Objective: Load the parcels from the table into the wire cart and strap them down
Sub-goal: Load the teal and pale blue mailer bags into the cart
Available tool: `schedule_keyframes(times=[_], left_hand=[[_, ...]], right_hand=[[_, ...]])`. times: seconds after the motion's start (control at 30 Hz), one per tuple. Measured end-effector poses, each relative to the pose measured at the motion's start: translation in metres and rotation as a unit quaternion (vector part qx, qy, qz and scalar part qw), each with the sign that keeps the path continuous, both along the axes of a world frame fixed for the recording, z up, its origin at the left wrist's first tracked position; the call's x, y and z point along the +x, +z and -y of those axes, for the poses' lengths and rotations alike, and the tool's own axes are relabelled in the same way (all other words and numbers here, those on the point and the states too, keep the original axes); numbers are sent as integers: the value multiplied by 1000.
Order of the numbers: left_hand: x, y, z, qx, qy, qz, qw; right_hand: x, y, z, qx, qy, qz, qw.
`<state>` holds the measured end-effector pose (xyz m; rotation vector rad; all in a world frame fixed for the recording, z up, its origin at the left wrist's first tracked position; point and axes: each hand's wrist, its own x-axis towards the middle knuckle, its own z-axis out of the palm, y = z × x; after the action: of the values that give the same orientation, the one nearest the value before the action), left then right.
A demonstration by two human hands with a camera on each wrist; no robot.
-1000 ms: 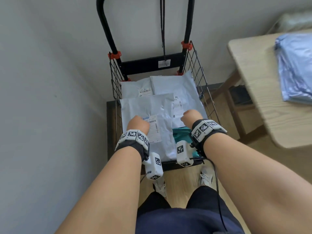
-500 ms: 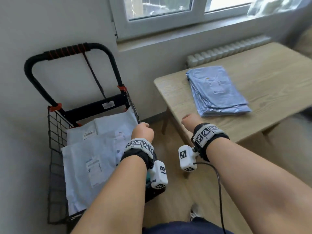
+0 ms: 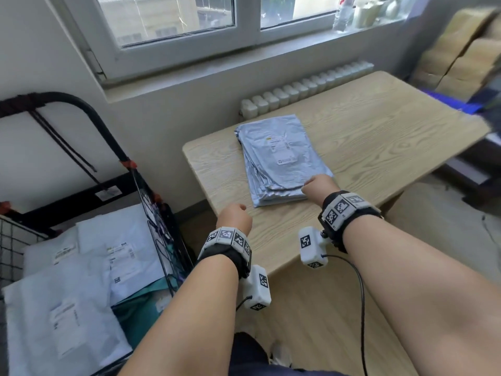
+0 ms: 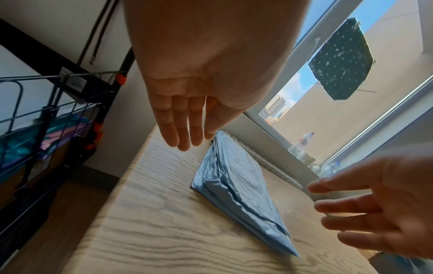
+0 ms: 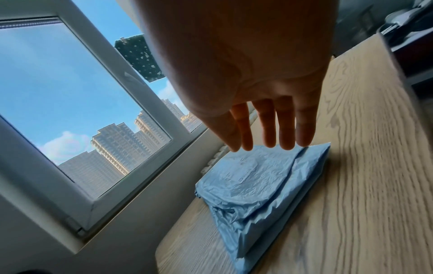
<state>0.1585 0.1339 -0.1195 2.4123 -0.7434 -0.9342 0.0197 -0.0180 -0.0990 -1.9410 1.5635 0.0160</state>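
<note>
A stack of blue-grey plastic mailer parcels (image 3: 279, 158) lies on the wooden table (image 3: 379, 126). My right hand (image 3: 318, 185) hovers over the stack's near right corner, fingers straight and holding nothing (image 5: 269, 129). My left hand (image 3: 234, 217) hangs above the table's near left corner, short of the stack, fingers straight and empty (image 4: 185, 128). The stack shows in the wrist views too (image 4: 236, 178) (image 5: 255, 183). At the left stands the black wire cart (image 3: 160, 213) with several white parcels (image 3: 81, 280) lying in it. A black strap (image 3: 65, 145) hangs from the cart's handle.
A window and sill run along the wall behind the table, with a white radiator (image 3: 306, 88) under it. Cardboard boxes (image 3: 461, 50) are stacked at the far right. Wooden floor lies between the cart and the table.
Both hands have left the parcels in the cart and swung right to the table. My view turned from the cart to the table, and the right hand has reached the stack's near edge.
</note>
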Motion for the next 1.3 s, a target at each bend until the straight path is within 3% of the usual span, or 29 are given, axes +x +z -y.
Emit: schedule_keyframes(times=[0.27, 0.57, 0.83, 1.0, 1.17, 1.3], left_hand=[[13, -5, 77, -14, -30, 18, 999], [29, -24, 161, -5, -33, 19, 999], [51, -55, 239, 25, 62, 1, 998], [52, -76, 278, 74, 157, 42, 984], [51, -86, 291, 127, 250, 47, 959], [56, -90, 290, 137, 298, 23, 944]], right_hand=[[-14, -12, 47, 23, -70, 55, 996], [-5, -17, 129, 47, -89, 29, 994], [36, -54, 233, 87, -10, -13, 996], [56, -91, 281, 134, 6, -16, 991], [67, -133, 308, 172, 29, -34, 984], [73, -125, 308, 164, 39, -55, 984]])
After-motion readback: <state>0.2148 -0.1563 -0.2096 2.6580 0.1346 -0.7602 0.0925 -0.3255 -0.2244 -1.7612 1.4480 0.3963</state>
